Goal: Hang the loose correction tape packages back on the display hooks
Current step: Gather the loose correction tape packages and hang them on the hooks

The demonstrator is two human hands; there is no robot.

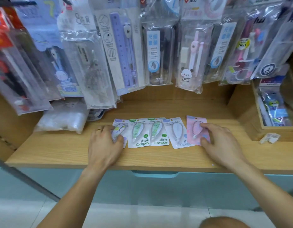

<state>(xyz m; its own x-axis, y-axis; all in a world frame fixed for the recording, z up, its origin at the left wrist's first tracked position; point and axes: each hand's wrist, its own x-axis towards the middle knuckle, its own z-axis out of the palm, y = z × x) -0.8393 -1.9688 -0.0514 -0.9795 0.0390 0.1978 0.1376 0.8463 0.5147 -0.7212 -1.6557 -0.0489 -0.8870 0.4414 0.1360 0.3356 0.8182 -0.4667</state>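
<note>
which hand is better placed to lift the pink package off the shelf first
Right. The right hand already has its grip on the pink package, thumb and fingers curled on it. The left hand is at the row's far end, on the leftmost package.

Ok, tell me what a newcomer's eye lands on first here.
First, the row of five correction tape packages lying flat on the wooden shelf, with the left hand on the leftmost one and the right hand on the pink package at the right end. Next, the wall of hanging stationery packs behind, notably the purple ruler set and the panda compass pack.
</note>
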